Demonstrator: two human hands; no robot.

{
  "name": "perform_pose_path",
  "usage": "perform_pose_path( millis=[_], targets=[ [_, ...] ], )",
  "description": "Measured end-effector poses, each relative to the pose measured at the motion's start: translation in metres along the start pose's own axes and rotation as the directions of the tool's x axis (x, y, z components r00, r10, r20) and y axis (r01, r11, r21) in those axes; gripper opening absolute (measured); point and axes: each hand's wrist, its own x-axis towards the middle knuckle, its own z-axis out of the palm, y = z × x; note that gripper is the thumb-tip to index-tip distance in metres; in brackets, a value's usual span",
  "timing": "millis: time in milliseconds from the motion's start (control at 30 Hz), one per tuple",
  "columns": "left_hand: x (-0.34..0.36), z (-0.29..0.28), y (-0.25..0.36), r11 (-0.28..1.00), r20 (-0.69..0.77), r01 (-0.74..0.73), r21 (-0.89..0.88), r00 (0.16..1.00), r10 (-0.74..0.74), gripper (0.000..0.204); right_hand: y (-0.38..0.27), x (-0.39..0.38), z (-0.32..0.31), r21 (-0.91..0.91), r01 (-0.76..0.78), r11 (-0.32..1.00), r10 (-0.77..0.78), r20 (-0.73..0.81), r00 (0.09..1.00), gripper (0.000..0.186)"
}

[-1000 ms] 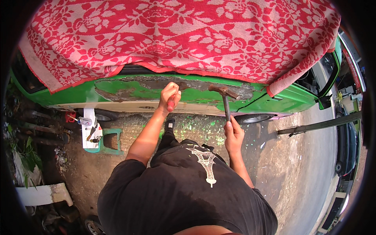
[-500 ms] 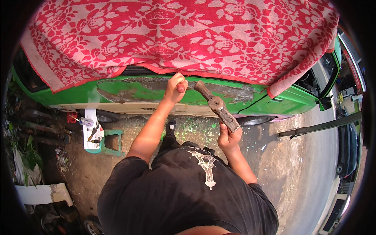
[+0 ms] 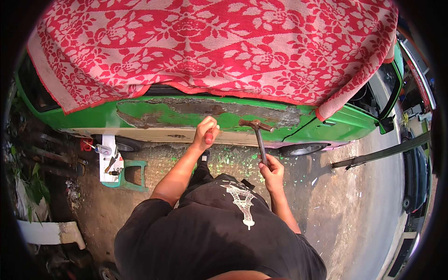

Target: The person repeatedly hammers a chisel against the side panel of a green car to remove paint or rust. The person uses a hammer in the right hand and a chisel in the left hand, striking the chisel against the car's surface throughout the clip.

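My left hand [image 3: 202, 131] is closed around a tool with a red handle [image 3: 208, 138], held against or close to the van's side; its far end is hidden behind my fist. In my right hand [image 3: 272, 170] is a hammer [image 3: 255, 124], gripped by its dark shaft, with the head up and to the right of my left hand. The hammer head and the red handle are apart. Beyond them is the green van [image 3: 322, 127], its side carrying a long scraped patch [image 3: 186, 107] of grey-brown surface with peeling green paint.
A red and pink floral blanket [image 3: 186, 46] drapes over the van. At left stands a green plastic stool [image 3: 135, 163] with a white board, a tube and small tools. Green paint flakes [image 3: 231, 161] litter the ground. A dark post [image 3: 382, 151] slants in at right.
My left hand has come lower down the van's side with the red-handled tool. The hammer has swung down and away from me, from raised near my view to close by the panel.
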Motion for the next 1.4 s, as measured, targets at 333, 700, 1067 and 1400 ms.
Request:
perform_pose_path(
  millis=[333, 700, 1067, 1400],
  targets=[
    [-0.028, -0.007, 0.006, 0.997, -0.019, 0.073, 0.029, 0.997, -0.072, 0.022, 0.050, 0.002, -0.018, -0.048, -0.127, 0.991, 0.131, 0.093, 0.987, 0.040],
    [0.002, -0.013, 0.012, 0.999, -0.098, -0.037, 0.040, 0.994, 0.040, 0.030, 0.065, 0.016, -0.003, 0.145, -0.088, 0.985, 0.098, -0.057, 0.994, 0.018],
    [0.041, 0.000, -0.001, 0.992, -0.123, -0.128, -0.016, 0.984, 0.125, 0.028, 0.029, 0.027, -0.005, 0.088, -0.058, 0.994, 0.065, -0.071, 0.995, 0.017],
    [0.035, -0.012, -0.010, 0.992, -0.089, -0.097, -0.077, 0.992, 0.090, 0.027, 0.008, 0.028, 0.019, 0.089, -0.081, 0.993, 0.088, -0.074, 0.993, 0.017]
  ],
)
